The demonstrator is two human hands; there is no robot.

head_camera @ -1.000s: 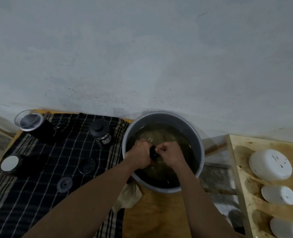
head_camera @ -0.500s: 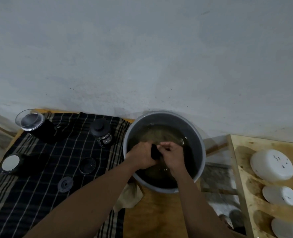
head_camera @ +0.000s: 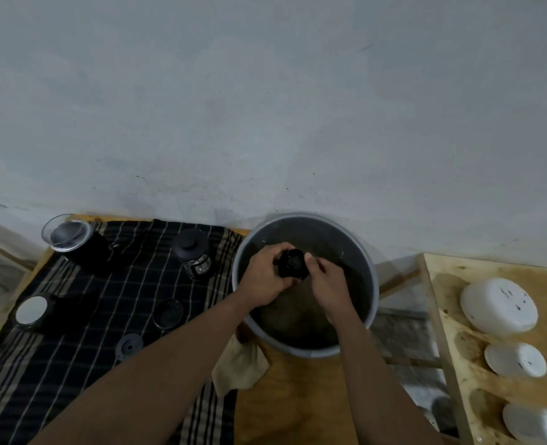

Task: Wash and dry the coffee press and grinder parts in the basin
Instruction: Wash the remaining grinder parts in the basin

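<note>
Both the left hand and right hand clasp a small round black part just above the water inside the basin; wet and probably slick, it could slip free, splash back in or bounce over the basin rim.

Wall far side: grey-blue plaster, scuffed, dark specks low down, fills top half of view. Light dim + flat, no hard shadows. Wood tabletop near centre, bare ply, orange-ish. Right: separate pale wood rack w/ raised edge, stained patches. Gap btwn the two shows grey mottled floor + a wood crossbar.
</note>
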